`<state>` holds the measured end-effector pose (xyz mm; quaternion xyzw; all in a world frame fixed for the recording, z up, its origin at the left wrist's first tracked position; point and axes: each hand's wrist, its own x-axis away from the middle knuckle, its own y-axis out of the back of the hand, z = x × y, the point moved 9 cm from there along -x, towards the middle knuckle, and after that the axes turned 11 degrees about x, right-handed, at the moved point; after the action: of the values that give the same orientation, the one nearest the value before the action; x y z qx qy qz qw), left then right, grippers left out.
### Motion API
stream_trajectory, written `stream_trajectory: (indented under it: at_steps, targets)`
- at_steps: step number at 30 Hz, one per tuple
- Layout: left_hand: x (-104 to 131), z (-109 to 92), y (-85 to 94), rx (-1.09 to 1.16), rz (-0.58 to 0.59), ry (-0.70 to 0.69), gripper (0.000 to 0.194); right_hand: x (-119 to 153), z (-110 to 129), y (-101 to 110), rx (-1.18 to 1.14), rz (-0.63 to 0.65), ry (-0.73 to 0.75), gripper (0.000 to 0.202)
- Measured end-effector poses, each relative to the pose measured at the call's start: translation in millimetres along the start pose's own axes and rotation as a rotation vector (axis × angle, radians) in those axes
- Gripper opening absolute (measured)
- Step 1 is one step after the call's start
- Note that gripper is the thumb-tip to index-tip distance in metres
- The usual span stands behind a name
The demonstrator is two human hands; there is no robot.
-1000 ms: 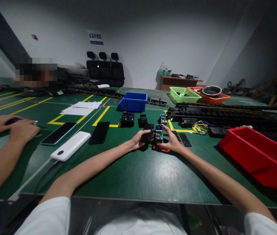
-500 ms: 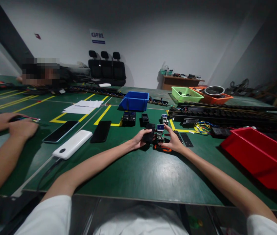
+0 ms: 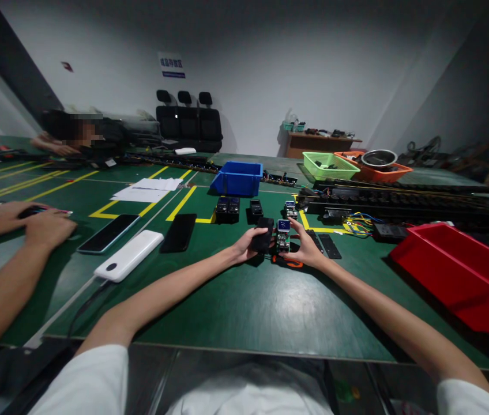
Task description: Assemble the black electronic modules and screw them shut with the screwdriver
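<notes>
My left hand (image 3: 244, 246) is closed around a black rectangular case (image 3: 263, 235), held upright just above the table. Close beside it, my right hand (image 3: 306, 246) pinches a green circuit board with a small lit screen (image 3: 284, 235) between thumb and fingers. The case and the board are side by side, slightly apart. Under the board lies an orange and black item (image 3: 290, 261), mostly hidden. Behind my hands stand a second board with a small screen (image 3: 290, 208), a single black boxed unit (image 3: 255, 208) and a pair of similar black units (image 3: 228, 207). Flat black plates (image 3: 330, 246) lie to the right.
A red bin (image 3: 461, 276) occupies the right; a blue bin (image 3: 238, 178) stands behind. Left are a white power bank (image 3: 129, 256), two phones (image 3: 178, 233) and papers (image 3: 145, 190). Another person's hands (image 3: 48, 222) work at far left. Long black assemblies (image 3: 391, 202) and wires lie right.
My hands keep almost the same place, case and board still held. The board's small screen shows a different display. At far left, the other person's hands have shifted slightly to the right.
</notes>
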<state>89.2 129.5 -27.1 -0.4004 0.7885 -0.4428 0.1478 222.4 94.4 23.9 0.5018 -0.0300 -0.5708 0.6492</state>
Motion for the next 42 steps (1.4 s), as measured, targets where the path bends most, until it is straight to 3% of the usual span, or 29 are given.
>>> stream_trajectory:
  at_steps: [42]
  targets:
    - [-1.6, 2.6, 3.6, 0.025, -0.010, 0.041, 0.027, 0.7, 1.0, 1.2, 0.008, 0.003, -0.001, 0.099]
